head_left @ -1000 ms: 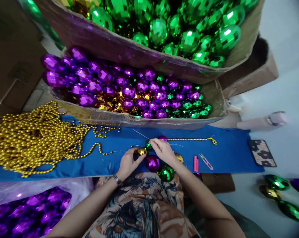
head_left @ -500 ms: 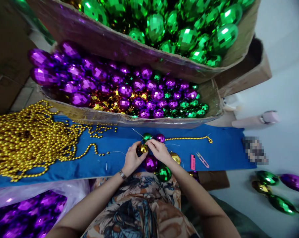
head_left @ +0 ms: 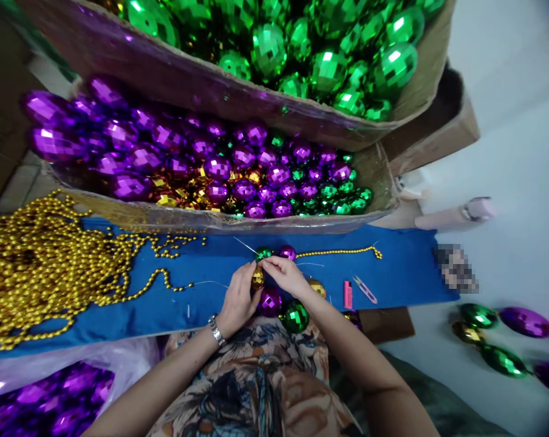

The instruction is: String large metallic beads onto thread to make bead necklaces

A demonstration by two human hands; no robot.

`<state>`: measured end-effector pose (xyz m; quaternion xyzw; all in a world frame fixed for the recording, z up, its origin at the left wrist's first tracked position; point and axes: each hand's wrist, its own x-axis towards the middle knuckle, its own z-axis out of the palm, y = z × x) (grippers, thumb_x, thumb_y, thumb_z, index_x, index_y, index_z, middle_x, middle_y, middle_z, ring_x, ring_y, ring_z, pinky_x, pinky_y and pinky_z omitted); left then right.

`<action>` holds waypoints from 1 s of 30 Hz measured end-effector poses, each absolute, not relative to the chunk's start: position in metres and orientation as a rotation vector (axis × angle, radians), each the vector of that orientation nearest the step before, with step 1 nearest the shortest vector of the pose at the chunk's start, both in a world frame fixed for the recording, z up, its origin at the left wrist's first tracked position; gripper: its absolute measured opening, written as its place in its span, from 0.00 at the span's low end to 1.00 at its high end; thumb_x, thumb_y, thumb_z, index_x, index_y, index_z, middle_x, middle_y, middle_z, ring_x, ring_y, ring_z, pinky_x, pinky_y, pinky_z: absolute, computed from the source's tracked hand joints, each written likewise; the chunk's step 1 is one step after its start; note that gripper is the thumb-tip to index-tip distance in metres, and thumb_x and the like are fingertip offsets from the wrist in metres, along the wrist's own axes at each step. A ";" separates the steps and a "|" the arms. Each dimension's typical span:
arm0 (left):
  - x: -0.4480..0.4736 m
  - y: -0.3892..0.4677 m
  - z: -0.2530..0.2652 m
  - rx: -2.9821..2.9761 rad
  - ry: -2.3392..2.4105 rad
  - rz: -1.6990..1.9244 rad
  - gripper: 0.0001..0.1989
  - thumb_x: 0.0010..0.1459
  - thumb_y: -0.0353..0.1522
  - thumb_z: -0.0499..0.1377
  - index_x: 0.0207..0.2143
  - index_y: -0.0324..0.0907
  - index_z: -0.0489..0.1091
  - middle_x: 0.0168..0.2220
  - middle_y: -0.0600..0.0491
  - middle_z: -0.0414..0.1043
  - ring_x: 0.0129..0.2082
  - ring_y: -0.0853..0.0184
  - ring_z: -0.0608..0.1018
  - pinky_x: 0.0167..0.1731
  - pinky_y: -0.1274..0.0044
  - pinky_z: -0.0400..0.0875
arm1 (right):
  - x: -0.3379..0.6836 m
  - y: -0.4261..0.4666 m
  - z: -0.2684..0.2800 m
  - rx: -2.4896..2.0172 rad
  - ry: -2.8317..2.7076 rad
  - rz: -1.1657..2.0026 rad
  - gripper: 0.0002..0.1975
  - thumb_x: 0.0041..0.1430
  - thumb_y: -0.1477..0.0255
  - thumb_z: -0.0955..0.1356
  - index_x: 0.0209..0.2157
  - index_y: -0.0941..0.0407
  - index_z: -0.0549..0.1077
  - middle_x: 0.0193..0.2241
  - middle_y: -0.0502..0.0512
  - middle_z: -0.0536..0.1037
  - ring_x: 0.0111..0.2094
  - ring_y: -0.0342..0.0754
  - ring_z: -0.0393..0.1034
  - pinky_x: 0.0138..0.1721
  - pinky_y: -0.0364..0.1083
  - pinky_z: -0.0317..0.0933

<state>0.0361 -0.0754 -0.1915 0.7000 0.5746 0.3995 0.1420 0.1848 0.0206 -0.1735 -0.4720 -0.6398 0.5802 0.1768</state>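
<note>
My left hand (head_left: 240, 300) is closed around a shiny faceted gold ball (head_left: 257, 277). Just above it, the fingertips of my right hand (head_left: 286, 276) are pinched on a thin pale cord (head_left: 245, 244), whose stiff end points up and left; the exact grip is partly hidden. Touching or close by the fingers are a green ball (head_left: 264, 253) and a purple ball (head_left: 287, 252). Nearer my body lie another purple ball (head_left: 269, 301) and a larger green ball (head_left: 295, 316). A second gold ball (head_left: 317, 287) shows partly behind my right wrist.
Gold bead strands (head_left: 42, 267) heap at the left of the blue cloth (head_left: 393, 261). A short gold chain (head_left: 338, 252), a pink lighter (head_left: 348, 294) and thread snips (head_left: 364, 289) lie right. Behind stand boxes of purple balls (head_left: 144, 156) and green balls (head_left: 329, 67).
The view has shifted slightly, moving the scene left. My left hand has turned a little around the gold ball, and my right fingertips stay pinched just above it.
</note>
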 end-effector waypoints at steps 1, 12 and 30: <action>0.036 -0.075 -0.191 2.053 1.655 1.147 0.35 0.59 0.26 0.55 0.65 0.38 0.44 0.55 0.37 0.63 0.56 0.54 0.67 0.53 0.61 0.68 | 0.184 0.021 -0.174 -1.366 -1.770 1.667 0.18 0.59 0.57 0.65 0.36 0.56 0.77 0.30 0.50 0.77 0.34 0.46 0.69 0.36 0.42 0.60; 0.032 -0.079 -0.190 2.258 1.625 1.148 0.36 0.57 0.20 0.54 0.66 0.36 0.45 0.51 0.37 0.66 0.57 0.52 0.65 0.52 0.59 0.69 | 0.159 0.018 -0.176 -1.391 -1.423 1.867 0.24 0.47 0.50 0.69 0.28 0.58 0.70 0.21 0.46 0.67 0.22 0.38 0.56 0.25 0.40 0.51; 0.023 -0.094 -0.184 2.117 1.719 1.191 0.33 0.57 0.26 0.59 0.63 0.38 0.51 0.52 0.38 0.67 0.55 0.53 0.69 0.51 0.60 0.69 | 0.169 0.013 -0.183 -1.426 -1.516 1.969 0.24 0.53 0.48 0.66 0.27 0.57 0.76 0.18 0.47 0.68 0.22 0.42 0.60 0.25 0.41 0.50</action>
